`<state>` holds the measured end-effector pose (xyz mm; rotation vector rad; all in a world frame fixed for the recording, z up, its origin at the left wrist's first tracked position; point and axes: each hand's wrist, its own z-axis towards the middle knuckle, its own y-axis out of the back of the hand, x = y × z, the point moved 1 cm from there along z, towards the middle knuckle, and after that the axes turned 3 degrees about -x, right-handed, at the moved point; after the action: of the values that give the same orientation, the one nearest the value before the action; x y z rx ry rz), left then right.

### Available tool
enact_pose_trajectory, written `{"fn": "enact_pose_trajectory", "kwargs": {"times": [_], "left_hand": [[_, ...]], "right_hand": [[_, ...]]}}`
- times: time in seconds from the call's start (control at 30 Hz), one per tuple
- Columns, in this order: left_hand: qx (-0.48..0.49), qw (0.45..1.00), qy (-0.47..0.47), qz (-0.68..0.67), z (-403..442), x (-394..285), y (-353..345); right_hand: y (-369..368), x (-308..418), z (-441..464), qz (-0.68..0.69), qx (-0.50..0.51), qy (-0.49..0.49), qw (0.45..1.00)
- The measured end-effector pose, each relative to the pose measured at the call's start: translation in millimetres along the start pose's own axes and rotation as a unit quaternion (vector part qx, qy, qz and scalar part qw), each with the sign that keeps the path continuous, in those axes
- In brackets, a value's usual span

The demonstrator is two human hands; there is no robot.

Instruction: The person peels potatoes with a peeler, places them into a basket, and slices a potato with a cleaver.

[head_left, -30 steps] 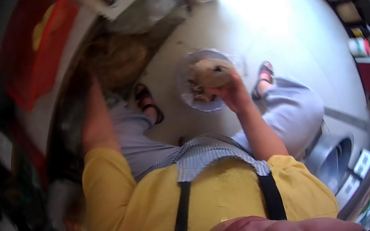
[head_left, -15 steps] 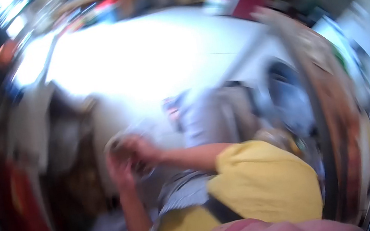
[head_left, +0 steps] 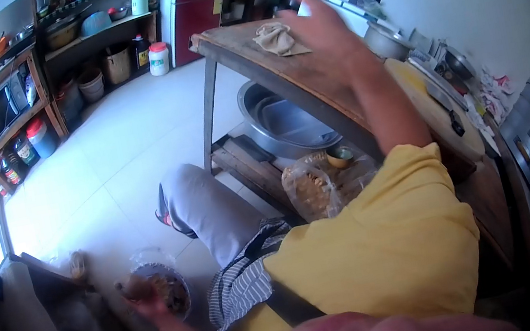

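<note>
Low at the left, my left hand is closed round a brownish, roundish lump whose kind I cannot make out. It is beside a bucket on the floor, which has a plastic liner and dark and brown scraps inside. My right hand is raised over the far part of the wooden table, slightly blurred, fingers stretched and apart. Nothing shows in it. A crumpled beige cloth lies on the tabletop just left of that hand.
Under the table are a large metal basin and a clear plastic bag of brown pieces. A round board with a knife and a metal pot stand at the right. Shelves line the back wall.
The view has swung to the right. My hands were together at the lower left; now my right hand has moved up over the table, while my left stays low with the lump.
</note>
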<state>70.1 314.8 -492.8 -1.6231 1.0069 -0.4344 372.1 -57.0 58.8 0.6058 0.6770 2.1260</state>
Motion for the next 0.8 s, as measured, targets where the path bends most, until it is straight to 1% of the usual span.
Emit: {"fn": "enact_pose_trajectory", "kwargs": {"times": [0.03, 0.07, 0.1, 0.13, 0.17, 0.2, 0.23, 0.3, 0.33, 0.37, 0.4, 0.47, 0.53, 0.6, 0.63, 0.8], "left_hand": [[-0.032, 0.999, -0.01, 0.021, -1.0, 1.4, -4.8], [-0.067, 0.997, -0.02, 0.044, -6.2, -1.0, -16.5], [-0.07, 0.997, -0.021, 0.033, -10.1, 2.0, -27.9], [-0.079, 0.997, -0.005, 0.004, -23.5, 8.9, -51.8], [-0.097, 0.995, -0.008, -0.037, -32.8, 7.3, -62.4], [0.135, 0.977, 0.057, -0.153, -10.0, 10.7, -33.7], [0.031, 0.993, 0.014, -0.117, -34.1, 3.6, -75.5], [-0.048, 0.995, -0.068, -0.063, -24.8, 4.8, -38.8], [-0.102, 0.987, -0.103, -0.064, -20.6, 8.2, -27.3], [-0.15, 0.981, -0.096, -0.072, -23.6, 9.8, -27.1], [-0.173, 0.977, -0.102, -0.069, -22.1, 9.9, -28.9], [-0.137, 0.984, -0.095, -0.059, -24.7, 1.3, -27.7], [-0.146, 0.982, -0.087, -0.086, -26.3, -3.0, -33.9], [-0.131, 0.984, -0.099, -0.073, -33.4, -5.5, -43.9], [-0.117, 0.986, -0.099, -0.064, -35.9, -8.4, -46.9], [-0.118, 0.984, -0.112, -0.077, -42.3, -13.4, -52.4]], "right_hand": [[22.8, -26.1, 8.3, -0.058, -0.033, 0.013, 0.998], [39.3, -61.3, 18.2, -0.172, -0.079, 0.033, 0.981], [62.3, -97.0, 24.0, -0.211, -0.024, -0.058, 0.976], [79.7, -149.8, 30.3, -0.285, -0.054, -0.076, 0.954], [105.0, -188.7, 33.4, -0.368, 0.011, -0.089, 0.925], [112.5, -222.1, 37.5, -0.386, 0.05, -0.098, 0.916], [122.7, -242.1, 31.0, -0.385, 0.078, -0.106, 0.913], [138.9, -291.2, 23.0, -0.37, 0.11, -0.129, 0.913], [143.3, -310.1, 21.2, -0.355, 0.109, -0.15, 0.917], [151.0, -324.0, 9.7, -0.339, 0.103, -0.175, 0.919], [160.1, -338.4, 2.0, -0.318, 0.094, -0.203, 0.921], [181.0, -353.8, -24.1, -0.276, 0.068, -0.262, 0.922], [198.7, -363.5, -44.2, -0.215, 0.041, -0.308, 0.926], [208.6, -385.3, -64.6, -0.146, 0.018, -0.357, 0.923], [212.5, -388.8, -70.6, -0.11, 0.003, -0.374, 0.921], [224.4, -401.2, -92.4, 0.06, -0.07, -0.438, 0.894]]}}
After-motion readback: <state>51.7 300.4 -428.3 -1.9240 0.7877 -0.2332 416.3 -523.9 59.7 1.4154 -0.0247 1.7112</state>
